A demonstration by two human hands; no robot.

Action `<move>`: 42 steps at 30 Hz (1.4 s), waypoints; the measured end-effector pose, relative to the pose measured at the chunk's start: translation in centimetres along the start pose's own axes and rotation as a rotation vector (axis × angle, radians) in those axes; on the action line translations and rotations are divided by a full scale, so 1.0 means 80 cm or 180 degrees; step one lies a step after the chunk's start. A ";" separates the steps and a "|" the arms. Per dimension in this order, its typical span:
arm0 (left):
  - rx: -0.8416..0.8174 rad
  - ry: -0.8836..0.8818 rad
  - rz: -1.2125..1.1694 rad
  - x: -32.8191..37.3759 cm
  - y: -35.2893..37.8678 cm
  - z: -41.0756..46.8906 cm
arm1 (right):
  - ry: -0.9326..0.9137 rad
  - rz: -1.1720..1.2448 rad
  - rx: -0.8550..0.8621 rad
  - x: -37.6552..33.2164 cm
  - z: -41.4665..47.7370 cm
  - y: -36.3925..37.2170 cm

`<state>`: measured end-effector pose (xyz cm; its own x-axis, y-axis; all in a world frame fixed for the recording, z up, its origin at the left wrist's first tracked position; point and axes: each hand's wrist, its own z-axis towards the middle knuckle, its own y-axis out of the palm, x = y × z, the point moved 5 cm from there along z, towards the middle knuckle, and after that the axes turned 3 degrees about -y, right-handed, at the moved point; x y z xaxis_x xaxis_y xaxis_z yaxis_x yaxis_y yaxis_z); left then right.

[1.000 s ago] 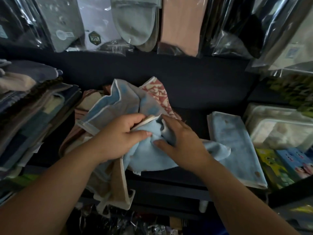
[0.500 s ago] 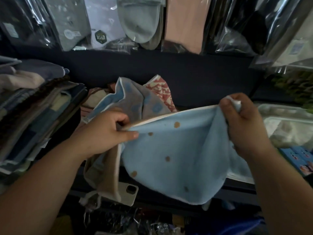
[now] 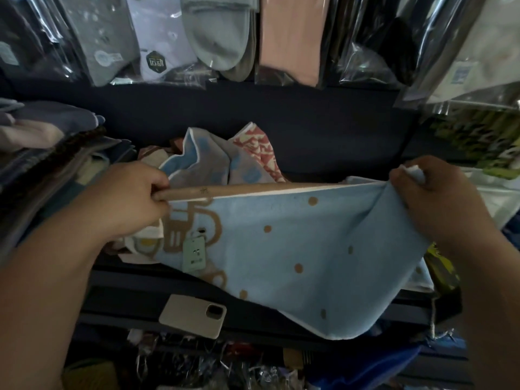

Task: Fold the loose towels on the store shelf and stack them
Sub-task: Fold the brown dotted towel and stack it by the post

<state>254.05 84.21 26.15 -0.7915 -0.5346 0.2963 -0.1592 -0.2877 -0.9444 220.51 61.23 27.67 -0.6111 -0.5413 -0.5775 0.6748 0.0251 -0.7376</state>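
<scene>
A light blue towel with tan dots, a tan border and a pale green tag hangs spread out above the dark shelf. My left hand pinches its top edge at the left. My right hand grips the opposite top corner, so the upper edge is stretched straight between them. Behind it lies a heap of loose towels, blue-grey with dots and red-patterned. A stack of folded towels fills the left side.
A phone in a beige case lies on the shelf's front edge below the towel. Packaged socks and cloths hang above. Wrapped goods sit at the right. Cluttered stock fills the shelf below.
My hands have drawn further apart, pulling the blue towel's top edge taut and straight. More of the towel shows, including its tan pattern and tag; the phone lies uncovered.
</scene>
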 end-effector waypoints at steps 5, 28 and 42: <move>-0.1515 -0.0093 -0.2492 -0.011 -0.016 -0.008 | -0.0308 -0.1097 -0.1016 -0.010 0.002 -0.008; -0.0090 -0.1067 -0.2590 -0.044 0.076 0.021 | -0.0540 -0.1553 -0.1084 0.015 -0.001 0.143; -0.0150 -0.1469 -0.2760 -0.068 0.096 -0.032 | -0.0963 -0.1742 -0.2341 0.022 -0.051 0.214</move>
<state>255.59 86.96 16.91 -0.0824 -0.4140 0.9065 -0.6075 -0.7002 -0.3750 229.34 64.14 12.59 -0.5621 -0.8256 -0.0499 -0.1627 0.1695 -0.9720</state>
